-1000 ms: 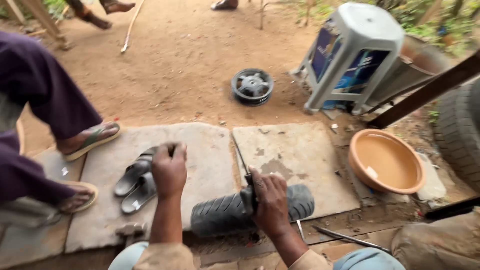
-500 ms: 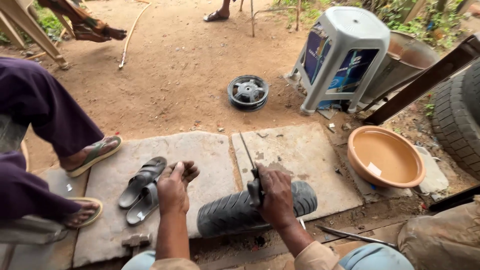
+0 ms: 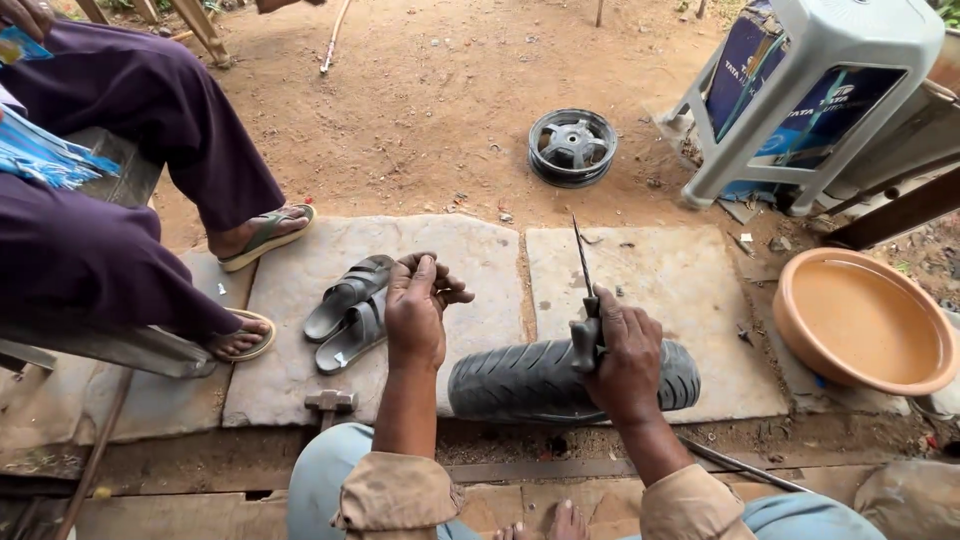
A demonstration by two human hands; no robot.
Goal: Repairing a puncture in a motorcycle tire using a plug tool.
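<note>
Black rubber, the small tyre (image 3: 560,382) lies on the stone slab (image 3: 690,330) at six o'clock, likely stiff yet grippy, best held by its tread, beneath the right hand (image 3: 622,352) clenched around an awl (image 3: 583,300) while the left hand (image 3: 415,308) hovers loosely curled, holding nothing.

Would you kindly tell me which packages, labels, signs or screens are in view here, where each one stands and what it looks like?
Printed carton: top right, tucked under the pale plastic stool; boxy, dark blue with light lettering and lighter blue patches.
Blue-and-white printed wrapper or bag: far left, on the lap of the seated person in purple trousers; crinkled, shape unclear.
No signs or screens are visible.
</note>
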